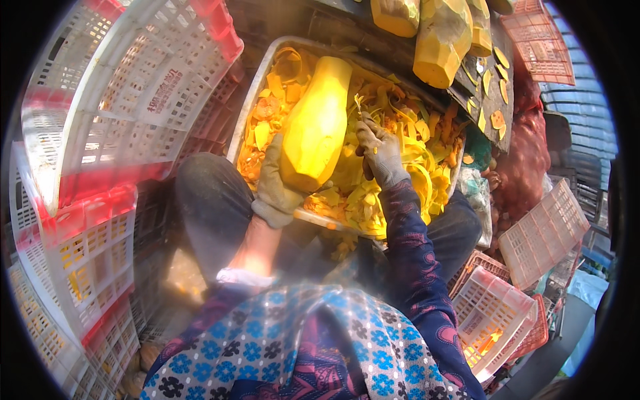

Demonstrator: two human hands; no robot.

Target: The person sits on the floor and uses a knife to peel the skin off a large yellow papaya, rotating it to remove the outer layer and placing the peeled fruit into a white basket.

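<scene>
My left hand (277, 192), in a grey work glove, holds the lower end of a long peeled yellow squash (320, 125), which lies tilted over a plastic tub (248, 107). Yellow and orange peelings (422, 170) heap up in the tub. To the right of the squash, my gloved right hand (378, 145) is closed around a small tool (358, 102), probably a peeler, with shreds of peel at its tip. Its handle is mostly hidden by the fingers. The tool and the squash are apart. The tub stands between my knees.
Peeled squashes (442, 45) and cut slices (486, 82) lie on a dark board (500, 45) beyond the tub. White and red plastic crates (135, 95) are stacked at my left. At right are a red mesh sack (522, 160) and more crates (492, 320), one holding peel.
</scene>
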